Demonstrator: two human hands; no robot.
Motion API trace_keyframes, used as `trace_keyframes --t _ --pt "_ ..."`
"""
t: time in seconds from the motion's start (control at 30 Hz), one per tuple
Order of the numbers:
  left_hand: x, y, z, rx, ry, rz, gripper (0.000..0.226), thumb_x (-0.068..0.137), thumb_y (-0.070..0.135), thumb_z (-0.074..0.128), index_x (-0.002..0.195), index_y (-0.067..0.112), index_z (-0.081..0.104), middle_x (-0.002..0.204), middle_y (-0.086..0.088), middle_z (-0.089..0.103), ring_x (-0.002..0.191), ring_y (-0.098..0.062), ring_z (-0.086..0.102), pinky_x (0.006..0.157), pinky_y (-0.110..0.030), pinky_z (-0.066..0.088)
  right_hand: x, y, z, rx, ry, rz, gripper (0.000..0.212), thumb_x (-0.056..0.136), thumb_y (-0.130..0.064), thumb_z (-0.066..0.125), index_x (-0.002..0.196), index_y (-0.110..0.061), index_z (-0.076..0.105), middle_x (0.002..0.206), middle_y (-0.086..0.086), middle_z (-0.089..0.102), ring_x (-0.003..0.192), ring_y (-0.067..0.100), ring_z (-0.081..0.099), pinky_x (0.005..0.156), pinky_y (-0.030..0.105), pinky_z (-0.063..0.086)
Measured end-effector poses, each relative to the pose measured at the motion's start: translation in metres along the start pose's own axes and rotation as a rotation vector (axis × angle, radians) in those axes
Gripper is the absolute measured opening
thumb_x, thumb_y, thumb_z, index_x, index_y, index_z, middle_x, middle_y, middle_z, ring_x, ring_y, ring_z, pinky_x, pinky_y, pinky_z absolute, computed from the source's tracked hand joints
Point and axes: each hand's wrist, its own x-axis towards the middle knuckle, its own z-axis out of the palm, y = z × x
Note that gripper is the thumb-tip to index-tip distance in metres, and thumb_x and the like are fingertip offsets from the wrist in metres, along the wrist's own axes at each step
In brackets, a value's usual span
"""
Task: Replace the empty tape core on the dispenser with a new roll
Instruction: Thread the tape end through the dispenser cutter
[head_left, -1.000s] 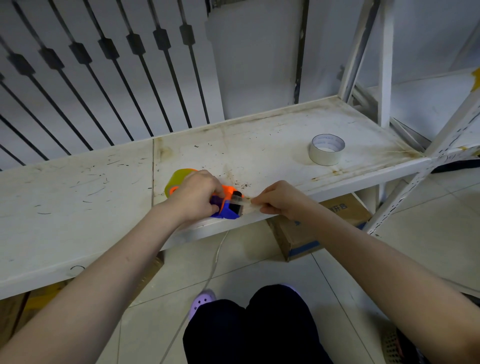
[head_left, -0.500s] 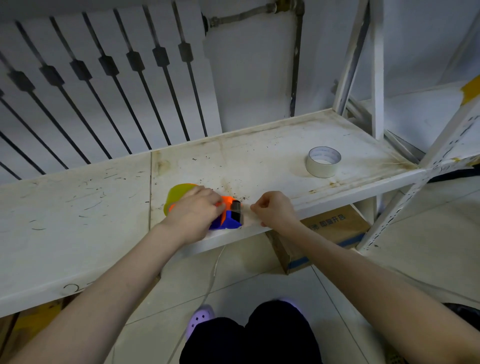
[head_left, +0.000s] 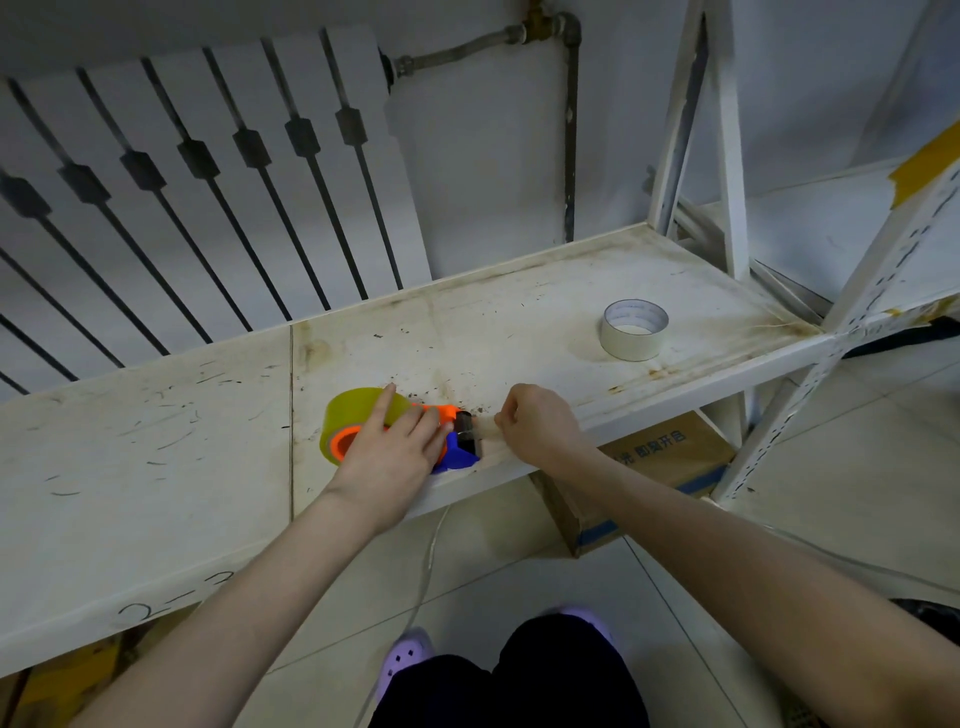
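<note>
cardboard box (head_left: 660, 467) under the shelf: blue Chinese print on its top face, last part reads "即贴开启"-ish, characters before it cut off, low confidence; shelf front edge (head_left: 171, 597): handwritten dark marking, looks like "2-3", partly cropped; nothing else legible

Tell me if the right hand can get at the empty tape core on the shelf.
Probably yes. The empty tape core stands alone on the shelf with nothing between it and the right hand, but that hand is pinching the tape end and must let go first.
</note>
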Motion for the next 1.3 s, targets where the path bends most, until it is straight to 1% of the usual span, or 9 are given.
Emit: trace_keyframes --t 0.13,0.23,0.37,0.53,0.67,0.83,1.0,1.17,1.3 --pt "-0.001 0.002 0.000 -0.023 0.001 -0.019 0.071 0.088 0.021 0.046 0.149 0.007 0.012 0.149 -0.020 0.029 0.141 -0.036 0.023 0.114 -0.062 0.000 0.005 0.003 -0.002 0.283 -0.050 0.171 0.012 0.091 -0.017 0.056 0.094 -0.005 0.059 0.090 0.011 0.063 0.077 0.021 0.065 0.080 0.035 0.057" --pt "0.001 0.001 0.005 -0.048 0.045 -0.025 0.066 0.074 0.021 0.063 0.136 0.005 0.046 0.130 -0.014 0.056 0.126 -0.031 0.049 0.113 -0.059 0.010 0.003 0.004 -0.009 0.516 -0.105 0.259 0.010 0.089 -0.015 0.061 0.090 -0.005 0.059 0.078 0.007 0.061 0.061 0.013 0.062 0.068 0.025 0.058" --pt "0.005 -0.002 -0.004 -0.228 0.041 -0.097 0.063 0.082 0.024 0.053 0.141 0.011 0.038 0.138 -0.009 0.047 0.133 -0.026 0.042 0.117 -0.053 0.004 0.002 0.007 -0.015 0.445 -0.129 0.237 0.016 0.090 -0.020 0.060 0.087 -0.005 0.058 0.067 0.004 0.057 0.056 0.012 0.056 0.072 0.027 0.055" --pt "0.019 -0.004 -0.024 -0.444 0.051 -0.231 0.068 0.072 0.037 0.053 0.136 0.019 0.038 0.138 -0.005 0.043 0.128 -0.026 0.042 0.114 -0.049 0.019 -0.002 0.007 -0.015 0.388 -0.194 0.227 0.024 0.089 -0.024 0.060 0.069 -0.012 0.054 0.071 0.005 0.060 0.060 0.013 0.057 0.075 0.027 0.054" --pt "0.043 -0.001 -0.031 -0.446 -0.156 -0.208 0.074 0.062 0.063 0.061 0.122 0.021 0.047 0.120 -0.003 0.056 0.116 -0.026 0.053 0.109 -0.053 0.023 -0.005 0.009 -0.013 0.338 -0.121 0.183 0.018 0.088 -0.024 0.062 0.083 -0.007 0.060 0.079 0.009 0.063 0.065 0.015 0.058 0.070 0.029 0.053" --pt "0.057 -0.003 -0.033 -0.426 -0.190 -0.189 0.046 0.062 0.051 0.066 0.097 0.022 0.057 0.103 0.001 0.062 0.101 -0.022 0.061 0.111 -0.052 0.019 -0.004 0.011 -0.022 0.281 -0.078 0.105 0.022 0.085 -0.022 0.066 0.094 -0.002 0.064 0.094 0.016 0.068 0.088 0.027 0.066 0.082 0.039 0.057" --pt "0.053 -0.001 -0.033 -0.495 -0.092 -0.226 0.052 0.060 0.052 0.067 0.102 0.024 0.054 0.103 0.004 0.061 0.102 -0.021 0.061 0.111 -0.047 0.021 -0.009 0.019 -0.035 0.262 -0.036 0.048 0.019 0.083 -0.024 0.068 0.091 -0.006 0.066 0.087 0.007 0.064 0.077 0.019 0.064 0.074 0.033 0.057" --pt "0.043 -0.005 -0.045 -0.630 0.046 -0.302 0.054 0.058 0.053 0.069 0.103 0.027 0.052 0.101 0.006 0.062 0.093 -0.022 0.061 0.092 -0.036 0.037 -0.022 0.010 -0.063 0.305 0.046 -0.037 0.018 0.083 -0.024 0.068 0.091 -0.008 0.065 0.072 -0.002 0.057 0.057 0.007 0.060 0.055 0.022 0.051" --pt "0.031 -0.009 -0.056 -0.799 0.161 -0.392 0.057 0.057 0.048 0.074 0.104 0.028 0.049 0.102 0.005 0.061 0.090 -0.023 0.059 0.071 -0.031 0.045 -0.029 -0.008 -0.080 0.342 0.109 -0.087 0.032 0.082 -0.027 0.069 0.106 -0.009 0.059 0.078 -0.005 0.051 0.075 0.017 0.064 0.069 0.031 0.055"
